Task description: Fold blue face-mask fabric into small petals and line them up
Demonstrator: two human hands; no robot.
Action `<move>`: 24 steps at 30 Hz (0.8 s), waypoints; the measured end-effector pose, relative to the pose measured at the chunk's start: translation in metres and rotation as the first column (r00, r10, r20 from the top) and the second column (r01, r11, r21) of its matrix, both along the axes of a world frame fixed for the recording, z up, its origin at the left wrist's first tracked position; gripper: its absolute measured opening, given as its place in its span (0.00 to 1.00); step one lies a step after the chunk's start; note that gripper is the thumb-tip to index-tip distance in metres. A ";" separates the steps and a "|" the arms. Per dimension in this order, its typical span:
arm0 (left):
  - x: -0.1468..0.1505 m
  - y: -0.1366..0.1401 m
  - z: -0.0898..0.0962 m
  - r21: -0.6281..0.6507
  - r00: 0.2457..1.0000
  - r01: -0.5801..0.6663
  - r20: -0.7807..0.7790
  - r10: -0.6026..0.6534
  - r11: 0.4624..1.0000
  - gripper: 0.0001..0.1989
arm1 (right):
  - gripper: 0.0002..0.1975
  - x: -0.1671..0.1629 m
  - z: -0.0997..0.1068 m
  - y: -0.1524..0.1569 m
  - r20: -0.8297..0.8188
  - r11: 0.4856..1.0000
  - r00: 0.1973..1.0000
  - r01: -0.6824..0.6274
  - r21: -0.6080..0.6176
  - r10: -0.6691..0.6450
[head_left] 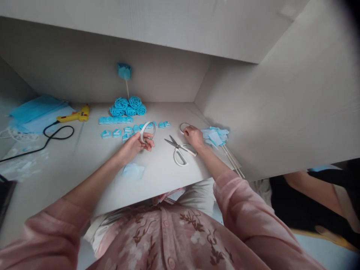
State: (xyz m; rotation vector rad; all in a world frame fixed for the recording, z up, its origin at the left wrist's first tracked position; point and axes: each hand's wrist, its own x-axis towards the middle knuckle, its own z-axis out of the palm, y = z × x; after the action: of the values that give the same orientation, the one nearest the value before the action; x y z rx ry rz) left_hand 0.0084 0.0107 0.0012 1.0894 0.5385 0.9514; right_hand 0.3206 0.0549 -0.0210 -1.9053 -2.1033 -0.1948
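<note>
My left hand (141, 144) holds a white ring-shaped roll of tape (142, 133) upright above the table, fingers curled round its lower edge. My right hand (194, 135) is closed on the edge of a second pale ring, perhaps another tape roll (181, 128). Just below that hand lie scissors (177, 146) with white handles, blades parted. Several small folded blue pieces (117, 133) are laid in rows behind and left of my left hand. A pale blue scrap of thin fabric (133, 171) rests nearer the table's front edge.
Blue rosettes (131, 108) are piled at the back, beside a blue flower on a stick (124, 71). A yellow glue gun (73, 117) with a black cord and blue face masks (39, 108) lie left. Light blue strips (216, 135) and thin sticks (232, 159) lie right, by a partition (267, 112).
</note>
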 end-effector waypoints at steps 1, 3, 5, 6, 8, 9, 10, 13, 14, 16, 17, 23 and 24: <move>0.000 0.000 -0.001 0.001 1.000 0.004 0.000 -0.004 1.000 0.25 | 0.13 -0.001 0.000 -0.001 0.012 1.000 1.000 -0.004 -0.006 0.004; 0.000 0.001 -0.003 0.002 1.000 0.010 -0.004 -0.010 1.000 0.25 | 0.13 -0.001 0.001 -0.002 0.034 1.000 0.999 -0.016 -0.019 0.017; 0.000 0.001 -0.004 0.003 1.000 0.009 -0.013 -0.009 1.000 0.25 | 0.13 -0.002 0.003 -0.004 0.053 0.999 0.998 -0.033 -0.033 0.034; -0.001 0.001 -0.005 0.003 1.000 0.008 -0.019 -0.008 1.000 0.25 | 0.13 -0.001 0.004 -0.005 0.061 0.998 0.997 -0.041 -0.040 0.043; -0.001 0.001 -0.005 0.002 1.000 0.006 -0.026 -0.006 1.000 0.25 | 0.14 -0.001 0.006 -0.007 0.071 0.997 0.996 -0.057 -0.057 0.062; -0.001 0.002 -0.005 0.002 1.000 0.005 -0.028 -0.005 1.000 0.25 | 0.14 0.000 0.007 -0.008 0.074 0.995 0.995 -0.067 -0.068 0.072; -0.001 0.002 -0.005 0.002 1.000 0.006 -0.029 -0.006 1.000 0.25 | 0.14 0.000 0.008 -0.010 0.075 0.994 0.994 -0.077 -0.081 0.083; 0.000 0.003 -0.006 0.002 1.000 0.003 -0.030 -0.003 1.000 0.25 | 0.13 0.001 0.010 -0.013 0.071 0.989 0.992 -0.101 -0.112 0.109; 0.000 0.003 -0.006 0.002 1.000 0.003 -0.029 -0.003 1.000 0.25 | 0.13 0.001 0.011 -0.014 0.067 0.988 0.991 -0.103 -0.117 0.111; 0.000 0.003 -0.007 0.001 1.000 0.003 -0.027 -0.003 1.000 0.25 | 0.14 0.002 0.014 -0.013 0.058 0.988 0.993 -0.100 -0.118 0.107; 0.000 0.002 -0.007 0.000 1.000 0.006 -0.026 -0.006 1.000 0.25 | 0.15 0.003 0.016 -0.014 0.054 0.989 0.994 -0.093 -0.116 0.100; 0.000 0.001 -0.006 0.001 1.000 0.015 -0.026 -0.014 1.000 0.26 | 0.23 0.001 0.034 -0.047 0.023 1.000 0.999 -0.027 -0.014 0.028; 0.000 0.001 -0.006 -0.004 1.000 0.013 -0.025 -0.013 1.000 0.27 | 0.21 -0.003 0.036 -0.058 0.049 0.998 0.997 -0.061 -0.026 0.062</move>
State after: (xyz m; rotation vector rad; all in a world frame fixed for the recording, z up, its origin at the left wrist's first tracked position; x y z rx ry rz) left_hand 0.0087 0.0120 -0.0045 1.1011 0.5532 0.9261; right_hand 0.3179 -0.0035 0.0145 -1.8647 -2.2040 -0.2062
